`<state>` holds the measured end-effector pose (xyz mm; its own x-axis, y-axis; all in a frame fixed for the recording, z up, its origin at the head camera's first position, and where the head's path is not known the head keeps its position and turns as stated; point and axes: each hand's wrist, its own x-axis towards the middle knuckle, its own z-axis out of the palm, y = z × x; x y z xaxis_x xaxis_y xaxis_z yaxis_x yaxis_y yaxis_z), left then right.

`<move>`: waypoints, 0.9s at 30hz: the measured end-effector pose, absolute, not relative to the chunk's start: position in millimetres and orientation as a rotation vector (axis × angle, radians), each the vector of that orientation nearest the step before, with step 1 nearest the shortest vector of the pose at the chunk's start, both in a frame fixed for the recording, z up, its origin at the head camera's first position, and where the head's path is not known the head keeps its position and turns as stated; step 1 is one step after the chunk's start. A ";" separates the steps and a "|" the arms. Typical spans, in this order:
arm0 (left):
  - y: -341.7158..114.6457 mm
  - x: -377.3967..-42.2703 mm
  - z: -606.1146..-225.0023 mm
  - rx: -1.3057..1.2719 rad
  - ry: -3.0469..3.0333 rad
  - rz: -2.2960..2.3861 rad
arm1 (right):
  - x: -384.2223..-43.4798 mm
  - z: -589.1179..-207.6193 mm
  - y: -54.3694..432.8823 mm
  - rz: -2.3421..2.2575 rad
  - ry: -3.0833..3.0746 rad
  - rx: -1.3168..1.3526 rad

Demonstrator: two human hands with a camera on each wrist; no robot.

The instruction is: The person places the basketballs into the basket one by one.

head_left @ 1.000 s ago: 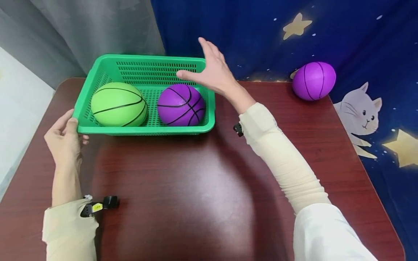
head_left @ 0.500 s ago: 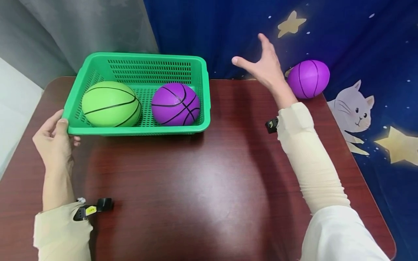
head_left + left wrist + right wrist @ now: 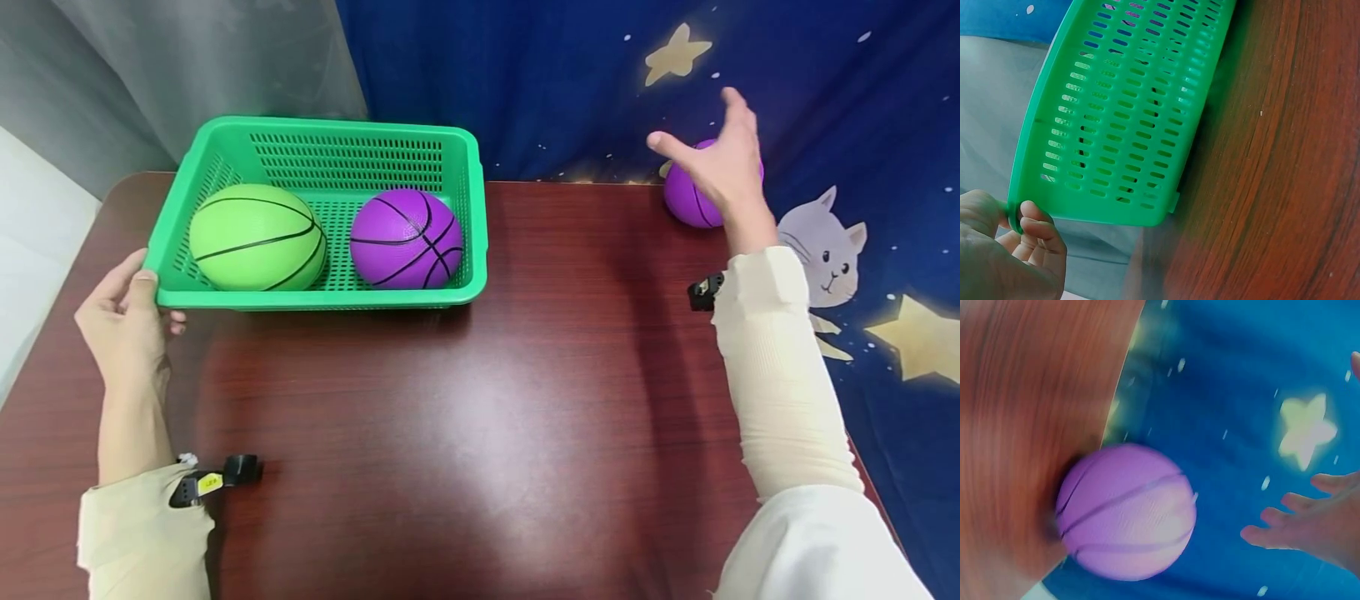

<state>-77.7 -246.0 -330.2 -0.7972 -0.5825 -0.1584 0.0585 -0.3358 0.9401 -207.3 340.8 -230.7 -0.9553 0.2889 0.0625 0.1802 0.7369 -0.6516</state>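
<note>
Backdrop, head view: gray curtain [image 3: 187,67] and starry blue curtain [image 3: 510,83] behind a reddish-brown table [image 3: 465,400].
Green basket [image 3: 322,298]: on the table, a green ball [image 3: 258,239] and a purple ball [image 3: 407,240] inside — the work looks partly done.
Outlying purple ball [image 3: 688,196]: on the table's far edge, toward the right, outside the basket — apparently the one left.
Left hand [image 3: 129,329]: pinches the basket's near left corner.
Right hand [image 3: 726,167]: spread, holding nothing, partly covering the outlying ball.
Left wrist view: thumb and fingers grip the basket's rim.
Right wrist view: extended fingers, apart from the outlying ball.
</note>
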 end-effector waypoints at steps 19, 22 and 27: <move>-248.7 -80.9 -335.2 0.657 -1.485 -2.186 | -204.9 -266.6 402.8 1.027 -2.764 -0.669; -249.1 -80.8 -336.2 0.662 -1.489 -2.180 | -206.3 -272.5 409.9 1.003 -2.772 -0.683; -250.3 -81.1 -337.5 0.668 -1.488 -2.182 | -210.4 -284.1 417.7 0.985 -2.789 -0.719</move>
<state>-81.1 -250.3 -337.5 -0.7990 -0.5811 -0.1545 0.0681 -0.3428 0.9369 -210.4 417.7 -284.1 -0.8840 0.4632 -0.0628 0.3999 0.6799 -0.6147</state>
